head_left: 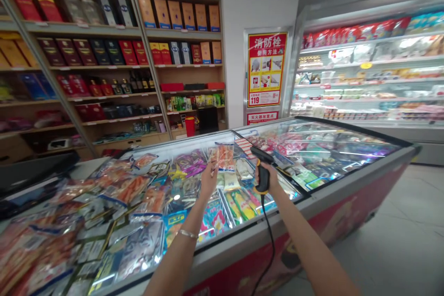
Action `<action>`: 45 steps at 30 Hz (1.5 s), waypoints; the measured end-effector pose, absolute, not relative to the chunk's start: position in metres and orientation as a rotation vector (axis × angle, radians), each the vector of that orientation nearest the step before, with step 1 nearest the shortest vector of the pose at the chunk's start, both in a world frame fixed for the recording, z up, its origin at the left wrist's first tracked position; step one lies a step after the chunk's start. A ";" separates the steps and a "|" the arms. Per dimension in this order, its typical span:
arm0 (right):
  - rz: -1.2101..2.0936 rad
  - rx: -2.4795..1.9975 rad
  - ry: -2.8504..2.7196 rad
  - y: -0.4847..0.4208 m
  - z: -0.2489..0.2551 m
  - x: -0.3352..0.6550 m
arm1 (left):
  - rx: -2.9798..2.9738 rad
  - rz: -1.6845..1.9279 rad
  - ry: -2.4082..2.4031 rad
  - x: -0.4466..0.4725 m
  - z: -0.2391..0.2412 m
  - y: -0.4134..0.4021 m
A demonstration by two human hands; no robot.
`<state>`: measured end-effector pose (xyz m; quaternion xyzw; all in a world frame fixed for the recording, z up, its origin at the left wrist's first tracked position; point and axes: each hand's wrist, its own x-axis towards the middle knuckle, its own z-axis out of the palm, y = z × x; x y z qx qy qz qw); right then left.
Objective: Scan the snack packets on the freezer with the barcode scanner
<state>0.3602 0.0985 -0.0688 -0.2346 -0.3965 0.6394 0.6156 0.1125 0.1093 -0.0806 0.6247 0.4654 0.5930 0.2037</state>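
My left hand (209, 176) is closed on the edge of a clear plastic food packet (225, 157) with orange-red contents, held up above the freezer's glass top. In my right hand (272, 178) is a black and yellow barcode scanner (263, 178), its head pointing left toward the packet and its black cable (270, 240) hanging down. The packet and scanner are a short way apart. Whether a finger presses the trigger is hidden. Left of my arms, many similar food packets (118, 189) lie heaped on the glass.
A chest freezer (333, 201) with a glass top runs across in front of me, bags showing through it. Shelves of boxes and bottles (104, 51) stand behind on the left. An open fridge (367, 74) is at the right. A dark device (38, 175) sits at the left edge.
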 end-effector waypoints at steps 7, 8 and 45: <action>1.532 -0.546 -0.942 0.109 -0.083 0.316 | 1.760 1.668 1.399 0.110 -0.097 0.116; 1.531 -0.551 -0.939 0.109 -0.085 0.317 | 1.769 1.662 1.409 0.111 -0.098 0.117; 2.005 -0.586 -0.945 -0.023 -0.095 0.097 | 2.001 1.544 2.668 -0.060 -0.093 -0.104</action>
